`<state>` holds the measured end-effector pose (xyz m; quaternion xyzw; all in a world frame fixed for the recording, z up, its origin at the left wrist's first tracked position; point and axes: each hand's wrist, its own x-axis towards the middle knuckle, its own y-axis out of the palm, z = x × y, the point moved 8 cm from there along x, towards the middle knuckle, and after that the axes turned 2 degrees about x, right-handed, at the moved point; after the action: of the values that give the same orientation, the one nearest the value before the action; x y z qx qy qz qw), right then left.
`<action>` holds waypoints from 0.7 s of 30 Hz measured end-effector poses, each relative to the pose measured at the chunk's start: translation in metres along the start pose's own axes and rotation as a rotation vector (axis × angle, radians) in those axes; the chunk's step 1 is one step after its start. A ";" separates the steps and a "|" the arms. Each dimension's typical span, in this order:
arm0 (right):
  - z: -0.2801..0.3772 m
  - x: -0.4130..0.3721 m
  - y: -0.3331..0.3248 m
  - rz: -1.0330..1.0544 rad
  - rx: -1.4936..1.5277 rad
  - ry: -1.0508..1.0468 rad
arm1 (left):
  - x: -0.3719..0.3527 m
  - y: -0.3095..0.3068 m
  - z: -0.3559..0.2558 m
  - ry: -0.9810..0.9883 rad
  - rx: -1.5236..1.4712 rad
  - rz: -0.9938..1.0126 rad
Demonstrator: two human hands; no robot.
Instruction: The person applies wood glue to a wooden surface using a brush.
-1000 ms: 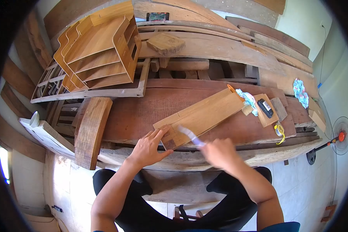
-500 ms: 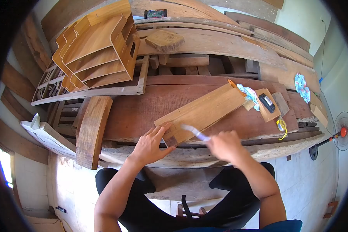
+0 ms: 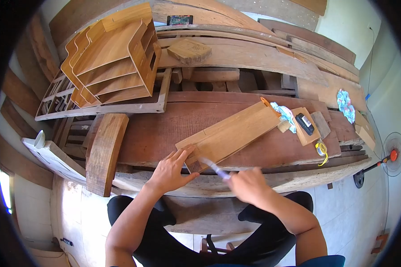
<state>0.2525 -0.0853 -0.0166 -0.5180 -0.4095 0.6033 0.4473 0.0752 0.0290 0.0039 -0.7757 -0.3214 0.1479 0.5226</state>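
A light-brown wooden board (image 3: 236, 131) lies slantwise on a reddish plank, with a darker patch at its near-left end. My left hand (image 3: 171, 171) rests on that end, fingers stretched over the top and thumb along the near edge. In my right hand (image 3: 249, 184), closed around its purplish-white handle, is a slim pale tool (image 3: 214, 168). Its tip is over the dark patch; motion blur hides its exact kind and whether it touches. An orange-handled tool (image 3: 266, 102) and a crumpled blue-white cloth (image 3: 284, 116) lie by the board's far end.
A black ink-pad-like object (image 3: 305, 123) sits on a small wooden piece, near a yellow tape measure (image 3: 321, 147). A tiered wooden tray rack (image 3: 111, 62) stands at back left. A thick wood block (image 3: 106, 151) lies left. A fan (image 3: 392, 155) stands at right.
My right hand and the slim tool have moved left and toward me, along the board's dark end. My left hand stays on the board.
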 end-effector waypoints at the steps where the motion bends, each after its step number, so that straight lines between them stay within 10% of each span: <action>1: 0.001 -0.001 -0.001 0.002 0.019 -0.021 | 0.000 0.000 0.001 -0.013 -0.017 0.024; 5: -0.066 0.019 -0.028 -0.096 -0.046 0.193 | -0.002 0.000 -0.001 -0.026 -0.010 0.056; 10: 0.012 -0.002 0.006 0.177 0.002 -0.043 | -0.001 0.002 0.001 0.015 -0.007 0.013; 16: -0.063 0.011 -0.039 -0.192 -0.122 0.197 | -0.002 0.001 0.001 -0.013 0.013 0.034; 21: 0.000 0.000 0.003 0.115 -0.012 -0.013 | 0.003 0.001 0.001 -0.019 0.006 0.031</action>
<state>0.2520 -0.0859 -0.0193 -0.5394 -0.3854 0.6290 0.4060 0.0772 0.0309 0.0030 -0.7776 -0.3139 0.1643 0.5195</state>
